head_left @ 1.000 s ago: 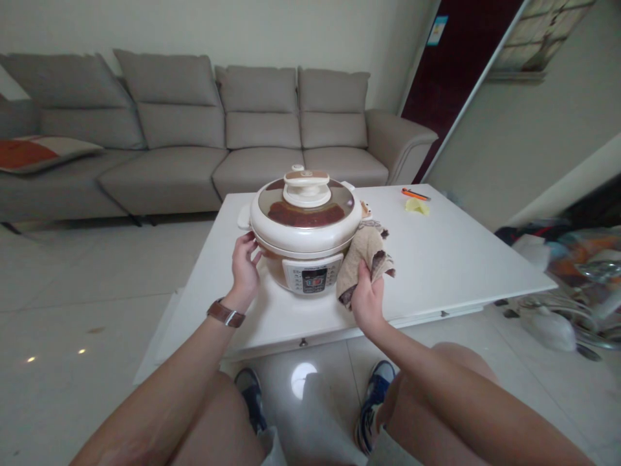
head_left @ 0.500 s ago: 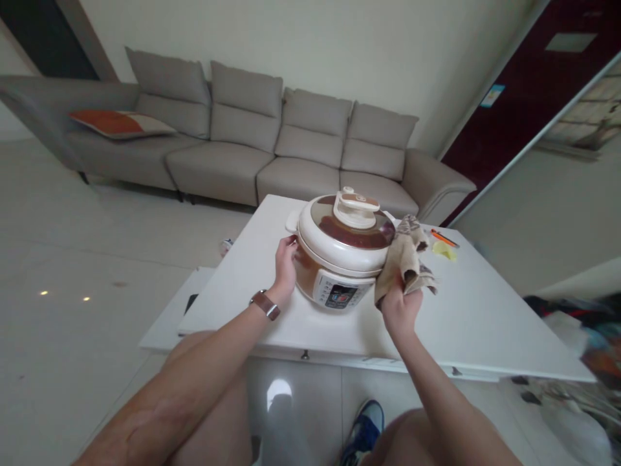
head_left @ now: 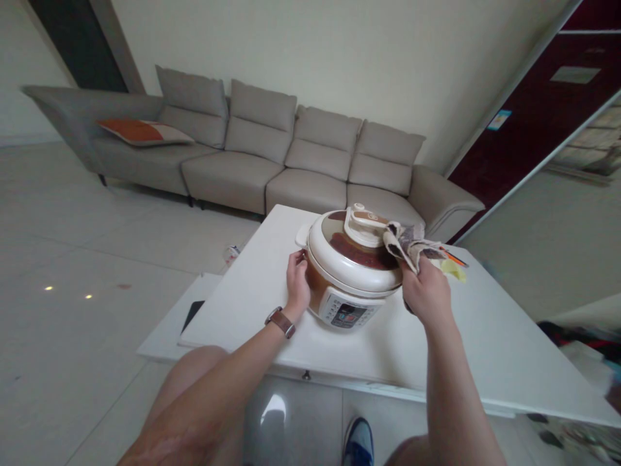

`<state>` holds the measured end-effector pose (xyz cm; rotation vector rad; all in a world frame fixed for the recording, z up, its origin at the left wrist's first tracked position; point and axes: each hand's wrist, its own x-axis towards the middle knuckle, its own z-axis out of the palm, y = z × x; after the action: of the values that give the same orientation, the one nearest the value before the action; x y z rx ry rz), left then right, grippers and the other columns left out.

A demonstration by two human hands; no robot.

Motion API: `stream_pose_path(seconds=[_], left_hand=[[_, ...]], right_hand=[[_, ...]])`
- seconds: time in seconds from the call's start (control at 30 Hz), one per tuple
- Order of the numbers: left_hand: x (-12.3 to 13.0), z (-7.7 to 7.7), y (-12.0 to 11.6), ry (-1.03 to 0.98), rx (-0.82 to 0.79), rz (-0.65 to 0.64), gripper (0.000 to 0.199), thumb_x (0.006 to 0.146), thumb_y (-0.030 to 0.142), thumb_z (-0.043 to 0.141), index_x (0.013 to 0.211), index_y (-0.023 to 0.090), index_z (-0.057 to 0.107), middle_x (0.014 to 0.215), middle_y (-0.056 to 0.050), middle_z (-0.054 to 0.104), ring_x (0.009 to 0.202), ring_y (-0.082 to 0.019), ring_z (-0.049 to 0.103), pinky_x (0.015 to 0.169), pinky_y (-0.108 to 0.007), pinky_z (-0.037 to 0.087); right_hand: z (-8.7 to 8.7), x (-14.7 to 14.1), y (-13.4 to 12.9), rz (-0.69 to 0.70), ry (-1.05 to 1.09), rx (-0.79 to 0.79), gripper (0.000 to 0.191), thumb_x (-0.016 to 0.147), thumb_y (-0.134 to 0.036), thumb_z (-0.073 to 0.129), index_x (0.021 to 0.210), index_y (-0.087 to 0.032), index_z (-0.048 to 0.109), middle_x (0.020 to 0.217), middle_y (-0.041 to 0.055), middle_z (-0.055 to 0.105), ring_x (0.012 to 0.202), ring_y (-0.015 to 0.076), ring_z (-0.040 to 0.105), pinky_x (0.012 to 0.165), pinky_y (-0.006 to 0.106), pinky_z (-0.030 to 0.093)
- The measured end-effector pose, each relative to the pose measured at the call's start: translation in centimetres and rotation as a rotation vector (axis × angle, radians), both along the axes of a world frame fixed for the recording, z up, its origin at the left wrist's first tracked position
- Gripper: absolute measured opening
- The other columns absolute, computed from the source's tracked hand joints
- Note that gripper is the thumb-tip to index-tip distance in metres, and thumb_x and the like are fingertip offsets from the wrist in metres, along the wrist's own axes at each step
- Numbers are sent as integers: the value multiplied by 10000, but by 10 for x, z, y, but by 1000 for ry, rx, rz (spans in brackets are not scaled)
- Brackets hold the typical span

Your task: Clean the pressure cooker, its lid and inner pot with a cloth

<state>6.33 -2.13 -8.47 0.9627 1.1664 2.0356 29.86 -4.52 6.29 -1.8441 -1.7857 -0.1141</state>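
Note:
A white and brown electric cooker (head_left: 356, 278) with its lid on stands on the white table (head_left: 247, 285). My left hand (head_left: 297, 283), with a watch on the wrist, rests against the cooker's left side below its side handle, fingertips partly hidden behind it. My right hand (head_left: 429, 291) is closed round a beige and dark patterned cloth (head_left: 407, 243), which lies against the right edge of the lid near the lid handle (head_left: 367, 226). The control panel (head_left: 347, 315) faces me.
An orange pen (head_left: 455, 257) and a yellow paper (head_left: 453, 270) lie right of the cooker. Behind the table is a grey sofa (head_left: 310, 188) with an orange cushion (head_left: 140, 131). Below the front edge is a drawer knob (head_left: 306, 375).
My right hand has risen with the cloth from the cooker's right side to the lid's right edge. My left hand stays at the left side. The whole view has shifted slightly.

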Motion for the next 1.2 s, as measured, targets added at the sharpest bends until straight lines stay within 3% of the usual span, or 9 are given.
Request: stream_pose_path(seconds=[0.13,0.23,0.43,0.7,0.93,1.2], left_hand=[[-2,2,2,8,-9,8,185,930,315,543,1067,239,640,1154,-60,688,1148,-247,615,1021,-384,465],[-2,-1,4,17,-1,-2,173,931,325,549,1058,242,634,1146,-55,686,1137,-248,618,1015,-385,464],[-2,-11,5,73,22,23,209,949,332,549,1121,246,630,1204,-73,671,1170,-256,601,1040,-401,447],[-19,-9,3,115,44,-77,191,933,348,563,1067,240,647,1168,-68,696,1137,-253,622,1032,-400,452],[-30,-7,5,205,17,-93,222,908,360,605,1094,257,670,1186,-74,707,1157,-277,632,981,-402,483],[-32,1,5,208,18,-67,187,910,337,601,1035,248,709,1079,-67,737,1063,-273,672,915,-395,527]], right_hand=[[6,-13,-26,182,-242,20,345,919,-292,494,1170,-200,712,1086,157,741,885,292,661,669,329,421],[9,-13,-34,278,-328,14,320,875,-238,508,1120,-209,711,1049,142,738,921,297,650,695,332,435],[-1,5,-8,128,-87,27,348,945,-394,488,1134,-192,699,1038,164,748,888,330,667,699,364,444],[7,-15,-28,322,-198,24,462,837,-201,464,1243,-191,683,1125,168,743,975,333,671,769,385,484],[3,6,-2,235,5,10,345,935,-447,493,1009,-208,729,935,135,765,833,304,676,707,370,491],[5,1,-4,270,27,33,292,923,-373,500,957,-206,737,935,136,773,896,301,691,794,374,507]])
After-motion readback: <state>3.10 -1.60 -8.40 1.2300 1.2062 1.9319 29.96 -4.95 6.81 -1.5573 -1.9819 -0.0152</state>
